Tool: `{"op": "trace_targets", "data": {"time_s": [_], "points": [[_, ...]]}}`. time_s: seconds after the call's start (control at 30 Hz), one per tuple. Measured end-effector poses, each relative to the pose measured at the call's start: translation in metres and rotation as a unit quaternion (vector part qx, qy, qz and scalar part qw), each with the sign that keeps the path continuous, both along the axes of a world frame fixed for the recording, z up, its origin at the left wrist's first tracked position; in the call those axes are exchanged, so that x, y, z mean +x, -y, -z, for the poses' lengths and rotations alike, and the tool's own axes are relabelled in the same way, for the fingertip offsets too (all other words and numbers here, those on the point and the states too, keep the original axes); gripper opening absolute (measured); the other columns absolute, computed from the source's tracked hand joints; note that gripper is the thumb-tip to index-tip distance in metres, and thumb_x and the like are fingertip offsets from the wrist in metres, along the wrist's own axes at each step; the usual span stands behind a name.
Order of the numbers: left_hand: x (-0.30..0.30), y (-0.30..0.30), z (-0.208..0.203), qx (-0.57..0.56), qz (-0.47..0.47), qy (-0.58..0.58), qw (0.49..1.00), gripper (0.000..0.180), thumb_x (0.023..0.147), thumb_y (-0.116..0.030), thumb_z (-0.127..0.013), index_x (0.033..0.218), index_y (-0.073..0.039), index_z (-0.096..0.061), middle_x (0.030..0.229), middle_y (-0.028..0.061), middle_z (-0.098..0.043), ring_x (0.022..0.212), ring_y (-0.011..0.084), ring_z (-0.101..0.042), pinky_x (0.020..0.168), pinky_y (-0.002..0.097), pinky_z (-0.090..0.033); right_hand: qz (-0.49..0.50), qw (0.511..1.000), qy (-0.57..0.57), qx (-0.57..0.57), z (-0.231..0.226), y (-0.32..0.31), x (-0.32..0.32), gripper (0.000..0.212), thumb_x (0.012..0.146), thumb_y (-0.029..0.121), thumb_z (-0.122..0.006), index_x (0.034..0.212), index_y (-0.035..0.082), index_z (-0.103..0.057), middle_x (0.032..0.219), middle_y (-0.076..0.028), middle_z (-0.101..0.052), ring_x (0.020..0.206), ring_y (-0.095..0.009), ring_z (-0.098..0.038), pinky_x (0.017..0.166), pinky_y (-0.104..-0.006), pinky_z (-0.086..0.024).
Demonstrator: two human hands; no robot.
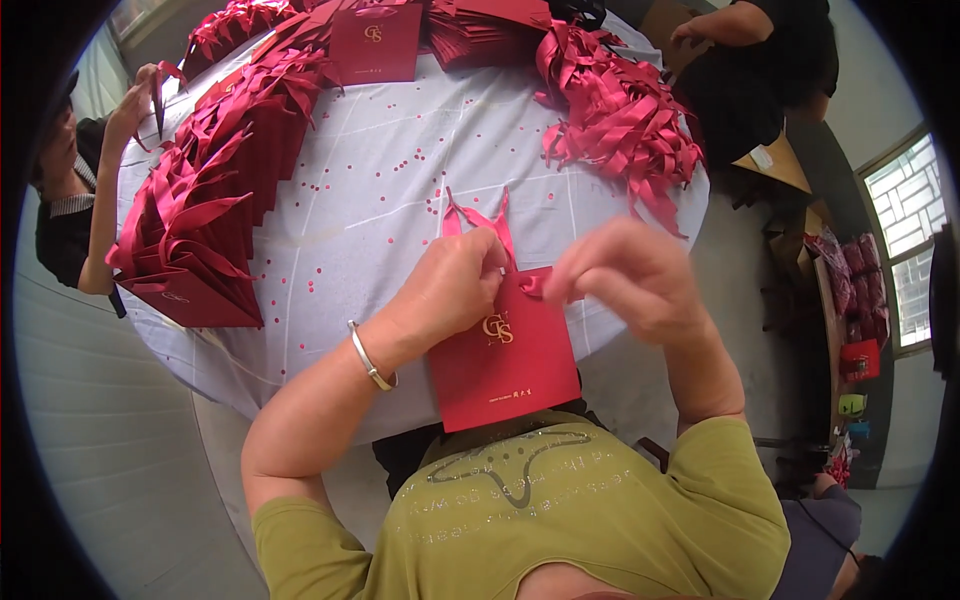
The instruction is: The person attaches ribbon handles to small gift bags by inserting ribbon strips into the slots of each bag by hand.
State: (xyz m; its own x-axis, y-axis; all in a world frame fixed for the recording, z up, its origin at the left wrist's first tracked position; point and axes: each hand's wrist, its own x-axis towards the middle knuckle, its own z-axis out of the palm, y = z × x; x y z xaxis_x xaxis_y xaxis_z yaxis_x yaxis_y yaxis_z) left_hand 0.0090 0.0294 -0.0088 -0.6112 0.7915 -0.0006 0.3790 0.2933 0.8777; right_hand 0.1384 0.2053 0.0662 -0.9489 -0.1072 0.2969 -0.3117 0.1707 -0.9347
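A red paper gift bag (pixel 505 375) with gold print stands tilted between my body and the table edge. Pink-red ribbon handles (pixel 505 235) rise from its top and lean over the white cloth. My left hand (pixel 465 275), with a bangle at the wrist, is closed at the bag's upper edge, its fingertips pinching ribbon there. To the right, a short loop of ribbon (pixel 531 286) runs from the bag's top toward my right hand (pixel 635 280). That hand is curled and blurred by motion, with its fingertips at the ribbon's end.
Rows of red bags with ribbons (pixel 205 215) line the table's left side; more bags (pixel 375 45) stand at the far edge. A heap of ribboned bags (pixel 625 110) lies at the far right. Small red dots dot the white tablecloth (pixel 350 220). Other people stand left and far right.
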Motion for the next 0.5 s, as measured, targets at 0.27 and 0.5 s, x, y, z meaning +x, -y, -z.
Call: {"op": "trace_targets", "data": {"time_s": [0.27, 0.5], "points": [[-0.004, 0.005, -0.026, -0.022, 0.012, 0.159, 0.987, 0.008, 0.09, 0.003, -0.055, 0.097, 0.003, -0.059, 0.071, 0.0073, -0.065, 0.057, 0.0133, -0.066, 0.048, 0.0257, -0.05, 0.065, 0.949, -0.068, 0.3, 0.078, 0.026, -0.011, 0.013, 0.083, 0.013, -0.072, 0.087, 0.005, -0.062, 0.079, -0.013, -0.063, 0.074, -0.031, -0.065, 0.064, -0.0384, -0.052], [-0.022, 0.024, -0.046, -0.123, 0.105, 0.157, 0.974, 0.015, 0.087, 0.004, -0.051, 0.1, 0.004, -0.058, 0.073, 0.0074, -0.067, 0.052, 0.0145, -0.066, 0.044, 0.0254, -0.048, 0.087, 0.909, -0.179, 0.367, 0.089, 0.033, -0.011, 0.017, 0.081, 0.011, -0.074, 0.089, 0.005, -0.059, 0.077, -0.009, -0.06, 0.07, -0.026, -0.063, 0.062, -0.0368, -0.052]]}}
